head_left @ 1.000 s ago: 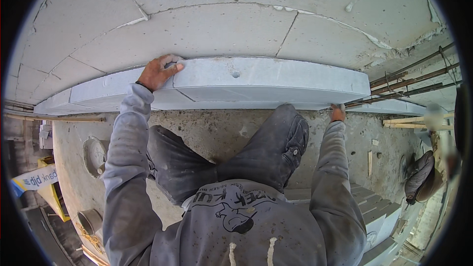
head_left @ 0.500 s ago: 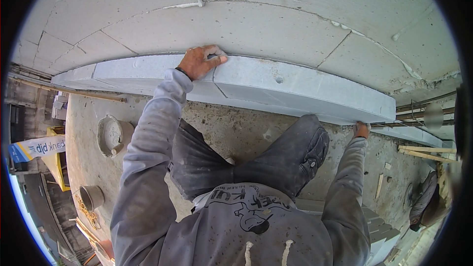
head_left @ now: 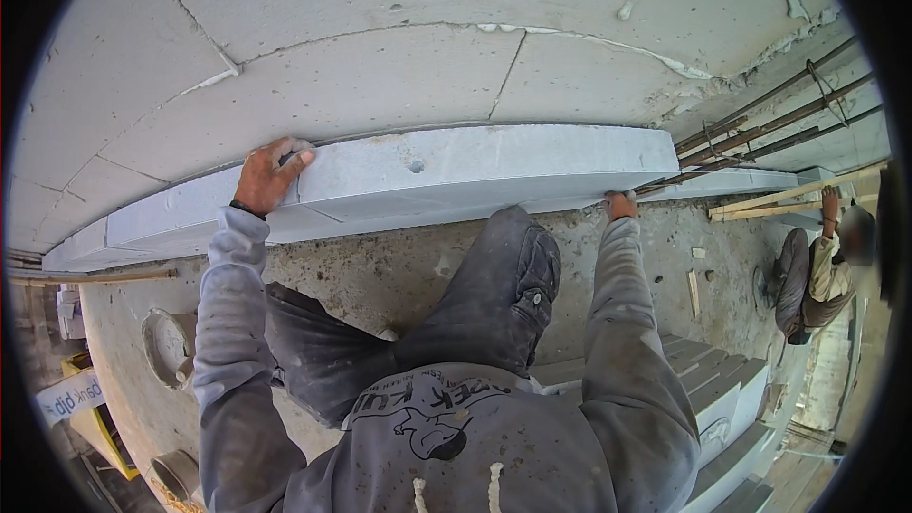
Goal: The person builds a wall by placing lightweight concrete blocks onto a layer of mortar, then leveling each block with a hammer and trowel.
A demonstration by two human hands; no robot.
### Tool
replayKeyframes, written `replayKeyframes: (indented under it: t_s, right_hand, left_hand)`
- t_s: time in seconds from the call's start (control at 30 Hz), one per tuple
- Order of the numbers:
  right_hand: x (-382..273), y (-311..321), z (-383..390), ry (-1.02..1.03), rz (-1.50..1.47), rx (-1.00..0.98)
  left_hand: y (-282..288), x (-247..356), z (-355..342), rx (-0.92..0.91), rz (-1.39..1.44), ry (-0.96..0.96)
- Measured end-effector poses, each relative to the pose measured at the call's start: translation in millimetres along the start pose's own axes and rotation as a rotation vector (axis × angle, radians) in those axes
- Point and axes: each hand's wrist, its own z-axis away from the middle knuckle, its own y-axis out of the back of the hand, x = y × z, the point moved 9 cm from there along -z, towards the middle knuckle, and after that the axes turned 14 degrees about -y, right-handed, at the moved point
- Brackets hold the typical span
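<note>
A row of pale grey aerated concrete blocks runs along the foot of the block wall [head_left: 370, 76]. At its right end lies a long block [head_left: 494, 166] with a small round hole in its top face. My left hand [head_left: 274, 174] is curled over the joint at this block's left end, thumb on the top and fingertips hidden at the back edge. Low at the right end, my right hand [head_left: 622, 204] grips the block's lower front edge; its fingers are partly hidden under it.
Steel reinforcing bars [head_left: 769, 138] stick out past the block's right end. Wooden battens [head_left: 807, 192] and a co-worker [head_left: 825, 275] are at the far right. Stacked blocks [head_left: 727, 389] stand beside my right arm. A mortar bucket [head_left: 169, 347] stands at left, with another bucket [head_left: 178, 475] nearer.
My view has swung to the right, so the wall and blocks appear further left. The co-worker's upper body and arm have come into sight. Both hands keep their places on the block.
</note>
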Motion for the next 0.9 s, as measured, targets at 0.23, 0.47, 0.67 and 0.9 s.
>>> replayKeyframes:
  t_s: [0.23, 0.47, 0.67, 0.9]
  right_hand:
    - [-43.0, -15.9, 64.1, 0.094, 0.093, 0.061]
    - [-53.5, -18.6, 74.9, 0.13, 0.136, 0.129]
    - [-38.1, -17.0, 64.8, 0.088, 0.168, 0.135]
    - [-44.3, -19.0, 75.7, 0.085, 0.204, 0.159]
  left_hand:
    - [-2.7, 0.4, -2.9, -0.032, 0.086, 0.065]
    - [-5.6, 0.6, -5.7, -0.067, 0.125, 0.108]
    - [-10.5, -4.4, -3.6, -0.096, 0.122, 0.1]
    - [-11.6, -12.9, -4.5, -0.09, 0.148, 0.147]
